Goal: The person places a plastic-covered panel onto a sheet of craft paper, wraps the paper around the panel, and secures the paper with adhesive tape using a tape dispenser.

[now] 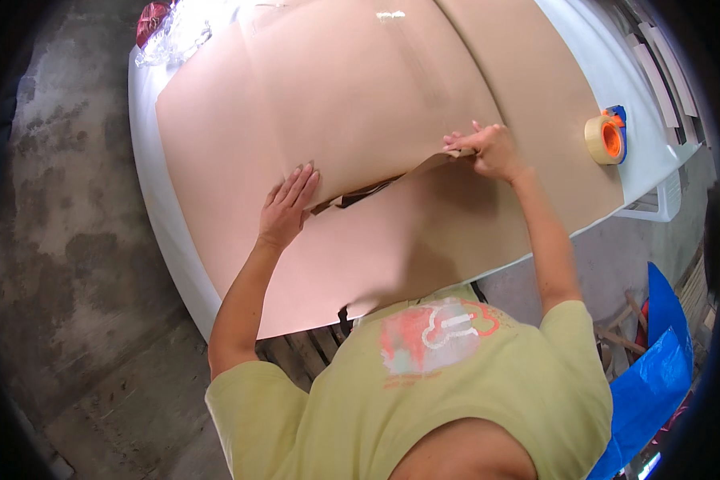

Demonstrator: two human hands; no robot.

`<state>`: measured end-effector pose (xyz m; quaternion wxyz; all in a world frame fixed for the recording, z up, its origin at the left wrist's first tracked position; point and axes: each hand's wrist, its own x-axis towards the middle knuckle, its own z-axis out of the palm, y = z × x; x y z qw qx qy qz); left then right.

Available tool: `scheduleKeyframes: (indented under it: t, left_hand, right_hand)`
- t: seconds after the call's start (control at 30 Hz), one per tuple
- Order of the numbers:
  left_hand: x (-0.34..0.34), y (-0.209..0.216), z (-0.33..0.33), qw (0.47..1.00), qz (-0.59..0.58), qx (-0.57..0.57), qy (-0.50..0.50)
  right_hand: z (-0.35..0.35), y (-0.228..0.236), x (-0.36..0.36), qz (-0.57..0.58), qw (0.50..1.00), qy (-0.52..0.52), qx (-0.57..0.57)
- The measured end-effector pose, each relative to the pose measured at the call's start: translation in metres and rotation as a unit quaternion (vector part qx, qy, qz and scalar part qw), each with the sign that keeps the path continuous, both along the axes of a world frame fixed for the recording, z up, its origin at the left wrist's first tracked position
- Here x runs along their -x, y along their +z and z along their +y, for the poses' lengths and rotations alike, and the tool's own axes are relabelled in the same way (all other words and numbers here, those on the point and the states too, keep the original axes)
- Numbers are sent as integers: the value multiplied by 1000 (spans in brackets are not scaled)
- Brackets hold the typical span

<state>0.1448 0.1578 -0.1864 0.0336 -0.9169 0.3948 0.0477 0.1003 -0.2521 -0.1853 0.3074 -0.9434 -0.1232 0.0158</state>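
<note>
A large brown cardboard piece (336,96) spreads before me, with a dark, ragged gap (368,192) running across it. My left hand (286,206) lies flat on the cardboard at the gap's left end, fingers stretched out and pointing away from me. At the gap's right end, my right hand (496,152) grips the raised edge of the near cardboard flap (424,212). Its index finger points left along that edge, and the other fingers are partly hidden. What lies inside the gap is too dark to make out.
The cardboard rests on a white table (154,172). To the right sits a tape dispenser (606,138) with a roll of tape. Crumpled clear plastic (186,30) lies at the far left corner. Blue sheeting (656,384) stands at my right, and a concrete floor (80,264) at left.
</note>
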Motion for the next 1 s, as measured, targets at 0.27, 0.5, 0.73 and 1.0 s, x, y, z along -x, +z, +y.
scheduleKeyframes:
  t: [0.27,0.5,0.73,1.0]
  left_hand:
    - [17,-5,-35,962,76,260,35]
    - [5,-27,-60,834,129,493,213]
    - [1,-19,-67,763,159,557,288]
    - [31,-3,-115,873,-178,270,365]
  right_hand:
    - [4,24,-15,114,992,-42,-38]
    - [-11,7,-19,89,983,-49,-153]
    - [14,8,-13,-128,983,-128,25]
    - [22,15,-27,61,976,-208,11]
